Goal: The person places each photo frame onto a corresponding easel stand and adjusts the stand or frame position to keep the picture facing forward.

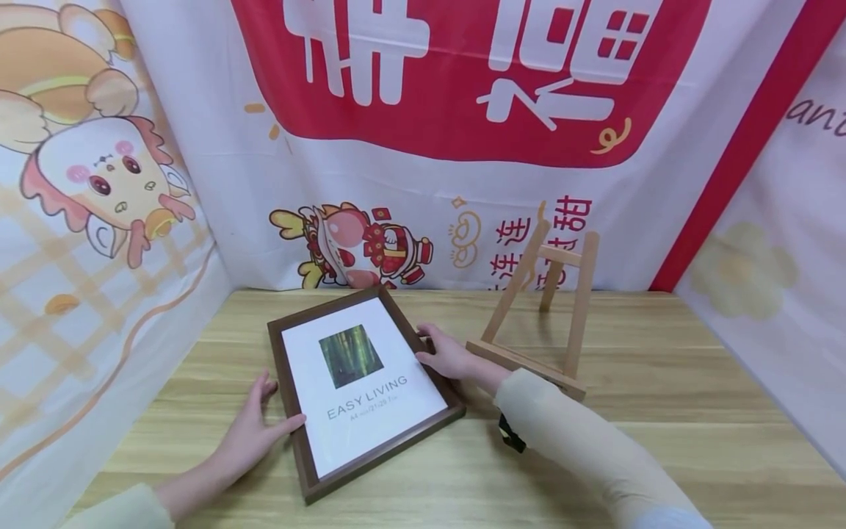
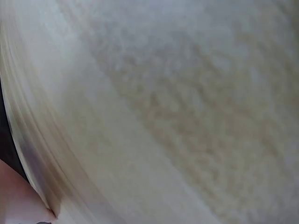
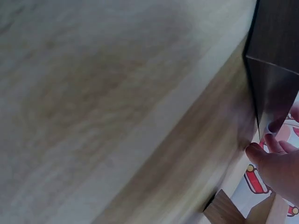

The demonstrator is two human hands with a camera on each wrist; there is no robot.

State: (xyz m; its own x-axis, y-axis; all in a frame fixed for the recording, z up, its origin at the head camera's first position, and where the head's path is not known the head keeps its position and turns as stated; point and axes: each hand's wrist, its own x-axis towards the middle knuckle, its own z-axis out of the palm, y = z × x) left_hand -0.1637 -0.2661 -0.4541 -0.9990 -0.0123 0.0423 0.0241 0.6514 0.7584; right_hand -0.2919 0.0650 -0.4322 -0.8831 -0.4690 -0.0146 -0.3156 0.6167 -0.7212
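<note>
A dark brown picture frame [image 1: 423, 441] lies face up and slightly turned on the wooden table. Behind its glazing is a white insert [image 1: 330, 448] printed "EASY LIVING" below a small green picture. My left hand [image 1: 247, 433] holds the left side, thumb over the rim and fingertips right beside the edge. On the opposite side my right hand [image 1: 452, 356] grips the frame, its thumb reaching over the rim. In the right wrist view, right fingers [image 3: 275, 163] appear close to the frame's dark side wall [image 3: 275, 79]. The left wrist view shows mostly blurred tabletop.
A small wooden easel [image 1: 578, 316] stands at the back right, close beyond my right forearm. A small black object [image 1: 511, 435] shows beside the right sleeve. Printed cloth [image 1: 456, 184] hangs behind the wood-grain table [image 1: 694, 397] and along both sides.
</note>
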